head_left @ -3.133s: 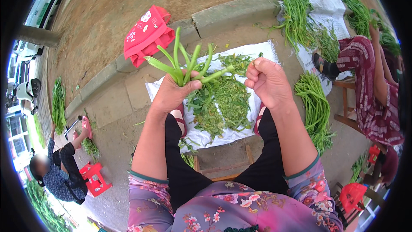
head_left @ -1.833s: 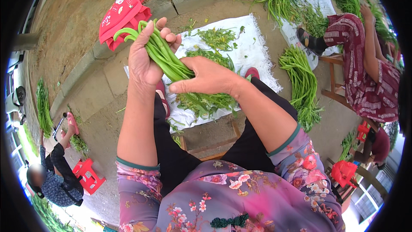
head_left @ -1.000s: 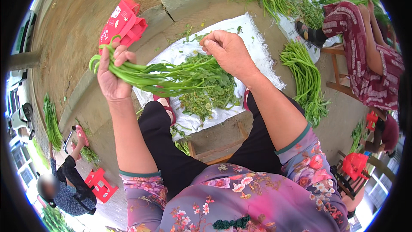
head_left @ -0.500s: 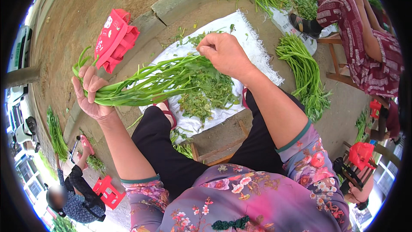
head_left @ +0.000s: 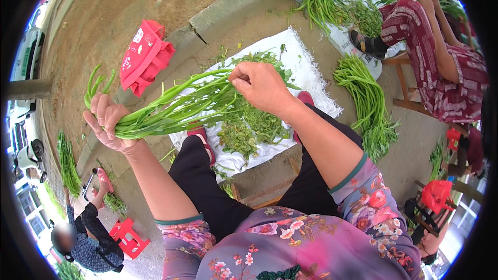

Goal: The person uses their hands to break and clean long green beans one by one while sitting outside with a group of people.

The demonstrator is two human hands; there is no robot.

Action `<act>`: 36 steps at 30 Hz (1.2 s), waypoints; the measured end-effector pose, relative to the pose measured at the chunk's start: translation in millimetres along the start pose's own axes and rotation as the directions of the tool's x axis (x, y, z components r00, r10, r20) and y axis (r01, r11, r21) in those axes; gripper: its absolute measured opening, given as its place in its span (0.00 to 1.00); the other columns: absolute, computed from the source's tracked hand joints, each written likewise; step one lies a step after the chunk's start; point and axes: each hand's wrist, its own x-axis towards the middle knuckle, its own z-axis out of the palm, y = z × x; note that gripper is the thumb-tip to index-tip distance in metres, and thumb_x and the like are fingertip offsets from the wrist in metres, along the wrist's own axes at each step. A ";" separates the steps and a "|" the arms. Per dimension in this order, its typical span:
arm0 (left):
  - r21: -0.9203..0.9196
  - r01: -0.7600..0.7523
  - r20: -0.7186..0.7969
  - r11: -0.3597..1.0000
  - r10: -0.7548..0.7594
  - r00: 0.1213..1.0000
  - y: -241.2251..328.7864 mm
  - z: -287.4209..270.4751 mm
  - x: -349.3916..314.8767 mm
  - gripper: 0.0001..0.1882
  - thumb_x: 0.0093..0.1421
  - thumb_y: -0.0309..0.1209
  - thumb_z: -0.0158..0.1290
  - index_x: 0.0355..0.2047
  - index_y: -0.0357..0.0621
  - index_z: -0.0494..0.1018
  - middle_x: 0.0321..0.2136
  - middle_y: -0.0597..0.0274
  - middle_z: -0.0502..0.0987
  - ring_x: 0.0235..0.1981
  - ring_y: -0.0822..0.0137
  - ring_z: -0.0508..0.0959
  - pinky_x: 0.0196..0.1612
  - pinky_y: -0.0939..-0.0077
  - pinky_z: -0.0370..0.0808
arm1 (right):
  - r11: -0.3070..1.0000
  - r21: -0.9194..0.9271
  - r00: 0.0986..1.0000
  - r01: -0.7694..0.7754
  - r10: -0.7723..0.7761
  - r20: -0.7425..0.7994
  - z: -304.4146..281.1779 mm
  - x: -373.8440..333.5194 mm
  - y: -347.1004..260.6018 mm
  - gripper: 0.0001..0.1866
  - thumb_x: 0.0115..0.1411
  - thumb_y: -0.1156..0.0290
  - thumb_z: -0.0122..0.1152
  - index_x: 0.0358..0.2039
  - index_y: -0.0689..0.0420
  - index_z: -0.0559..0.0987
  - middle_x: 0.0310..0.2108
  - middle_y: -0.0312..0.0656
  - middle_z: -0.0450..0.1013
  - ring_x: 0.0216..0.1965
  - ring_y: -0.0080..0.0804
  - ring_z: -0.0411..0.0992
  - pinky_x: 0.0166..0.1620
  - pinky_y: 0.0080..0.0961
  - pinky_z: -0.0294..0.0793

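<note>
My left hand (head_left: pixel 110 119) is wrapped around a bunch of long-stemmed leafy greens (head_left: pixel 166 116), which looks like water spinach. The stalks stretch to the right from it, and a few ends stick up above the fingers. At the far end of the bunch, my right hand (head_left: pixel 263 87) has thumb and fingers pinched on a stem; its tip is hidden by the fingers. Below both hands, a white woven sheet (head_left: pixel 306 62) lies on the ground between my feet, with a heap of loose leaves (head_left: pixel 249 137) on it.
A red bag (head_left: pixel 142 59) lies by the stone kerb (head_left: pixel 244 5). Right of the sheet is a pile of long green stalks (head_left: pixel 365 98). A person in patterned maroon clothes (head_left: pixel 420 46) sits at the upper right beside more greens. Another person sits lower left near a red stool (head_left: pixel 129 238).
My right hand has moved slightly left and down, toward my left hand. The bunch has come down a little and its leafy end now hangs less far to the right.
</note>
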 end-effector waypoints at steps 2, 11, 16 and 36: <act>0.002 -0.022 -0.015 1.000 0.022 1.000 0.9 -3.4 1.0 0.10 0.61 0.24 0.47 0.27 0.45 0.56 0.18 0.66 0.60 0.08 0.76 0.60 0.19 0.82 0.69 | 1.000 0.008 0.999 -0.028 0.028 0.032 -1.4 1.4 -3.7 0.07 0.52 0.71 0.58 0.29 0.62 0.79 0.22 0.46 0.75 0.24 0.32 0.74 0.31 0.27 0.72; 0.037 0.031 -0.006 0.999 -0.030 1.000 3.2 -7.5 0.5 0.11 0.62 0.26 0.49 0.27 0.45 0.56 0.18 0.66 0.60 0.09 0.76 0.60 0.21 0.80 0.70 | 0.972 0.220 0.995 0.084 -0.094 0.039 18.3 3.2 -9.2 0.08 0.52 0.73 0.61 0.34 0.60 0.80 0.26 0.40 0.74 0.25 0.24 0.70 0.31 0.22 0.70; 0.064 0.054 -0.001 0.997 -0.054 0.999 3.5 -7.6 -0.4 0.10 0.63 0.29 0.47 0.30 0.42 0.57 0.19 0.66 0.59 0.09 0.76 0.60 0.25 0.79 0.71 | 0.946 0.270 0.969 0.181 -0.219 0.116 35.7 0.1 -25.0 0.14 0.50 0.73 0.64 0.40 0.57 0.79 0.33 0.39 0.72 0.28 0.26 0.70 0.34 0.22 0.70; 0.141 0.000 -0.062 0.990 0.009 0.998 14.4 -8.7 -4.7 0.11 0.63 0.33 0.49 0.30 0.40 0.61 0.18 0.65 0.58 0.11 0.73 0.57 0.27 0.77 0.67 | 0.915 0.402 1.000 -0.015 0.007 0.021 58.1 3.6 -31.0 0.05 0.45 0.75 0.56 0.18 0.61 0.71 0.19 0.40 0.65 0.23 0.28 0.64 0.30 0.25 0.66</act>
